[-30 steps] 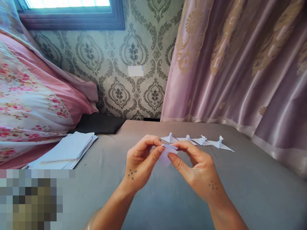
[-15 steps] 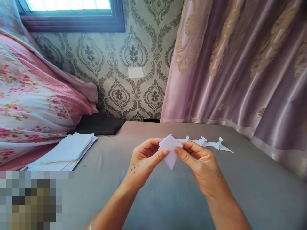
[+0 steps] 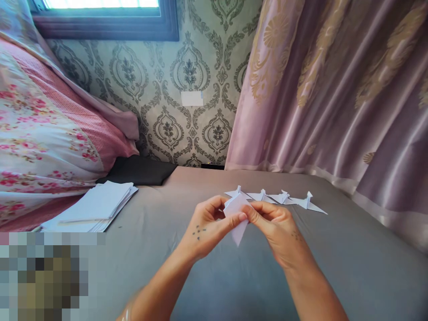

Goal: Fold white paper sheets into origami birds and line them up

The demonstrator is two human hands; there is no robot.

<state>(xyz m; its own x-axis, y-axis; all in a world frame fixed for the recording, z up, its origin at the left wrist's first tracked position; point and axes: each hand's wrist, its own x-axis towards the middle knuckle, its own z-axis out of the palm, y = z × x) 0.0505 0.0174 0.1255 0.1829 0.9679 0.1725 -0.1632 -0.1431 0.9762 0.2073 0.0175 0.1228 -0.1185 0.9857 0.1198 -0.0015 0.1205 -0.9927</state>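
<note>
A small white sheet of folded paper (image 3: 238,232), diamond-shaped with its point down, is held up between my two hands. My left hand (image 3: 209,229) pinches its left side, thumb across the front. From the other side my right hand (image 3: 276,227) grips the right edge between thumb and fingers, and the two thumb tips nearly meet. Just beyond the hands, several white origami birds stand in a row, among them one at the right end (image 3: 308,201) and one (image 3: 238,191) directly behind the folded paper. Fingers behind the paper are partly hidden.
A stack of white paper (image 3: 96,203) lies on the grey sheet-covered surface (image 3: 220,281) at the left, near a black flat item (image 3: 140,170). Floral fabric (image 3: 47,133) hangs on the left, a mauve curtain (image 3: 321,98) on the right. The lower left corner is pixelated.
The folded paper has tilted and dropped slightly, and my thumbs have drawn closer together on it. The view has shifted a little, uncovering the leftmost paper bird.
</note>
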